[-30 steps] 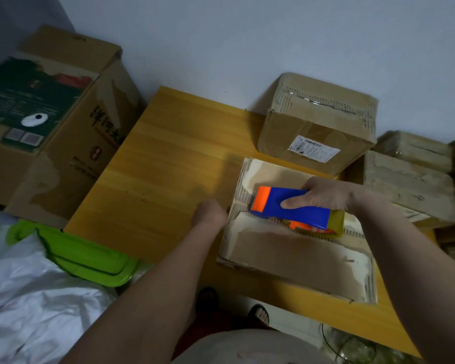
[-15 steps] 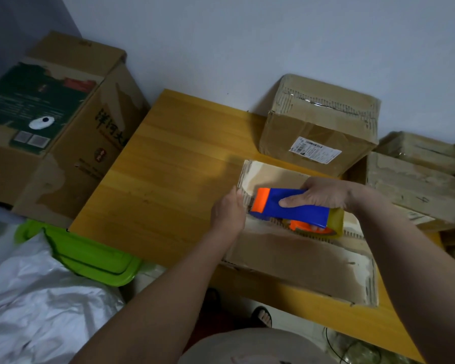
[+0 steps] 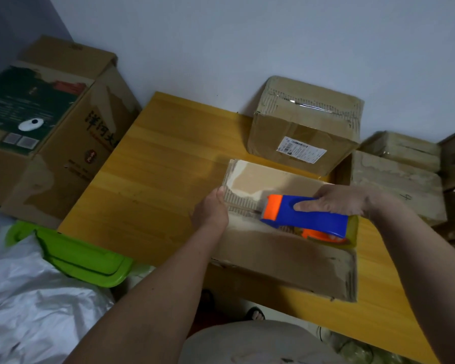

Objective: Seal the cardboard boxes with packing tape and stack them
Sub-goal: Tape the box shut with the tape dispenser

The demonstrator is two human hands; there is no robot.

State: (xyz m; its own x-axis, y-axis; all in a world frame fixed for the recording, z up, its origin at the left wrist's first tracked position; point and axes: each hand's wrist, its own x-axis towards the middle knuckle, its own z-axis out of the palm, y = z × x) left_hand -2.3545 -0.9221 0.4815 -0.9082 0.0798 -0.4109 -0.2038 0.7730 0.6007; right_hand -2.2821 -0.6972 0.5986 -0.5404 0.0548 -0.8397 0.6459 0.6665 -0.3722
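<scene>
A blue-and-orange tape dispenser [image 3: 306,216] lies lengthwise along the top seam of a flat box [image 3: 281,253] on the wooden tabletop [image 3: 153,185], its orange end pointing left. The right hand [image 3: 336,202] has its grip wrapped around the dispenser; the left hand [image 3: 212,212] presses the box's left edge, fingers curled over it. A taped box with a label [image 3: 304,127] sits behind against the pale wall [image 3: 247,35]. More boxes [image 3: 397,179] crowd the right; a large carton [image 3: 53,122] stands left beside a green lid [image 3: 82,256].
</scene>
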